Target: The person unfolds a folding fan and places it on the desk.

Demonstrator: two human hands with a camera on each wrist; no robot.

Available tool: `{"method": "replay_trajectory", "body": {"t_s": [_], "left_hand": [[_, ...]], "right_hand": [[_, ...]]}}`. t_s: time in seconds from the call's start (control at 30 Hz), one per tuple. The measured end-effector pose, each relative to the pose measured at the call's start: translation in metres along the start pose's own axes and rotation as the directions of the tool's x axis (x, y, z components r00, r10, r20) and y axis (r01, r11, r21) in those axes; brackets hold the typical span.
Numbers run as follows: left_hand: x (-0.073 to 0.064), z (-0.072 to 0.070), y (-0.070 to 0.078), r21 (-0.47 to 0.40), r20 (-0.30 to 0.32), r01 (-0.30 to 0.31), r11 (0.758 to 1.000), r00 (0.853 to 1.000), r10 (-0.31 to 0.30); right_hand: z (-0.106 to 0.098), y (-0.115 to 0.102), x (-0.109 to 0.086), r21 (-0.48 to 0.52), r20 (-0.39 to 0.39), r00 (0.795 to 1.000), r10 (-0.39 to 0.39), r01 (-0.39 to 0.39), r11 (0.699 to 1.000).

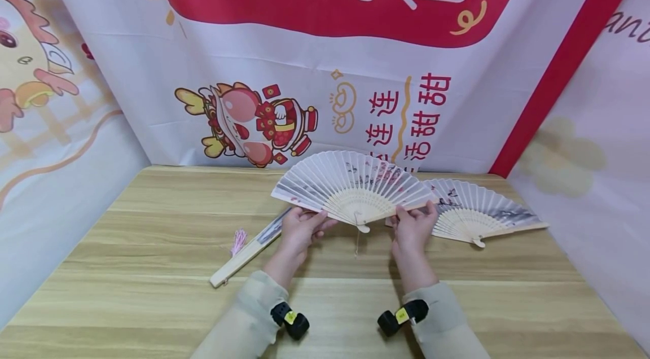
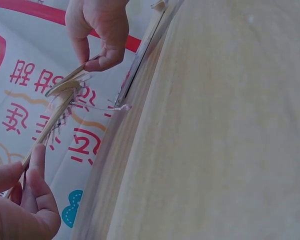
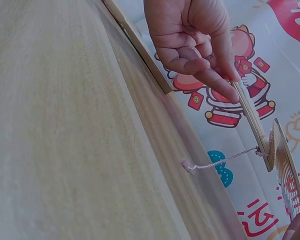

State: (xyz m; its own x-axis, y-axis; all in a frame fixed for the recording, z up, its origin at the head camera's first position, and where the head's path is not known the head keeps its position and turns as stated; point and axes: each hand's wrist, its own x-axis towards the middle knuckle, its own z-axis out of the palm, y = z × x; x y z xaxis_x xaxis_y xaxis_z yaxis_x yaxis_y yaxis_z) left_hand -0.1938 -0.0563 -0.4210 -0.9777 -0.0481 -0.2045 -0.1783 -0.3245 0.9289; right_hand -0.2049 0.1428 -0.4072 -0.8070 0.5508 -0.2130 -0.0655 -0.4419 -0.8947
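Between both hands a spread folding fan (image 1: 350,181), white with red and dark printing and pale ribs, is held up above the table. My left hand (image 1: 301,229) pinches its left outer rib; in the left wrist view the thumb and fingers (image 2: 37,175) close on that rib. On the opposite side, my right hand (image 1: 413,228) pinches the right outer rib near its lower edge. A thin pink cord (image 3: 220,161) hangs from the fan's pivot. Behind the right hand, a second spread fan (image 1: 482,215) with grey and dark printing lies on the table, partly covered.
A closed folding fan (image 1: 249,252) with a pink tassel (image 1: 238,241) lies slanted on the wooden table (image 1: 127,280), left of the left hand. A printed cloth (image 1: 325,54) hangs at the table's back edge, and white cloths hang along both sides.
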Motion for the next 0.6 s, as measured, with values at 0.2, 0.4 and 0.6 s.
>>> {"method": "replay_trajectory", "body": {"t_s": [0.2, 0.4, 0.6], "left_hand": [[0.0004, -0.0002, 0.0, -0.019, -0.013, -0.014, 1.0, 1.0, 0.014], [-0.0003, -0.0009, 0.0005, -0.03, -0.029, -0.02, 0.999, 0.999, 0.02], [0.001, -0.0011, 0.0003, -0.021, -0.04, -0.02, 1.0, 0.999, 0.02]], "right_hand": [[-0.0004, -0.0013, 0.0001, 0.012, -0.029, 1.0, -0.007, 0.007, 1.0], [-0.0014, -0.0019, 0.0016, 0.034, -0.044, 0.999, -0.002, 0.004, 0.999], [-0.0039, -0.0031, 0.0056, 0.077, -0.043, 0.999, 0.012, -0.008, 0.997]]}}
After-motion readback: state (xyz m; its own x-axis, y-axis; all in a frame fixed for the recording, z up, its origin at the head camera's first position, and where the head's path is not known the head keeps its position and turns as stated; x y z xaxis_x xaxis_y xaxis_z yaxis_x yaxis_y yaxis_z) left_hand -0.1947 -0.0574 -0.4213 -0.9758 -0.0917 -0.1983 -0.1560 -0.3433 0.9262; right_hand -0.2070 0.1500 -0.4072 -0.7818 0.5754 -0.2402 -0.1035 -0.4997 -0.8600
